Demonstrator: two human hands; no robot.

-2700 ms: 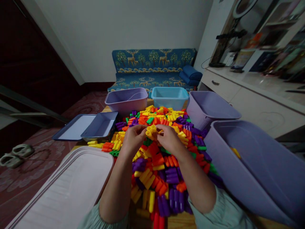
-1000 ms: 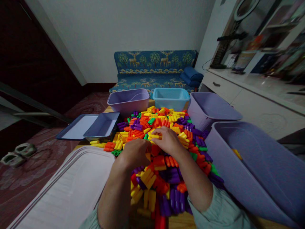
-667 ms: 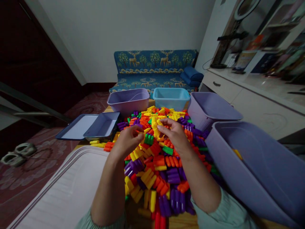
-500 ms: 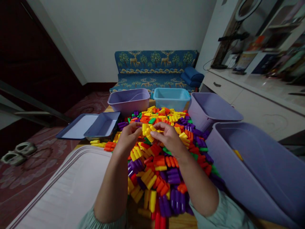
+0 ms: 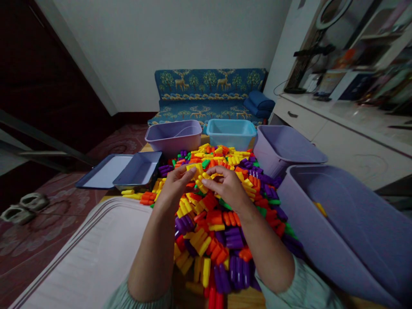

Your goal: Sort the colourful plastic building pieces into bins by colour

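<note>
A heap of plastic tube blocks (image 5: 225, 214) in yellow, orange, purple, green and red covers the wooden table in front of me. Both my hands are raised just above the heap's middle. My left hand (image 5: 174, 189) pinches a yellow block (image 5: 194, 168) by its fingertips. My right hand (image 5: 227, 186) is closed on another yellow block (image 5: 202, 182). The two yellow pieces touch between my hands.
Purple bins stand at the back left (image 5: 174, 136), back right (image 5: 285, 148) and near right (image 5: 347, 223), the last holding a yellow piece (image 5: 319, 207). A light blue bin (image 5: 230, 131) is at the back. A grey tray (image 5: 137, 169) and a pale lid (image 5: 86, 257) lie left.
My hands dipped into the heap, then lifted with yellow blocks. Over the last half second the left hand drew its yellow piece slightly up and left, away from the right hand's piece.
</note>
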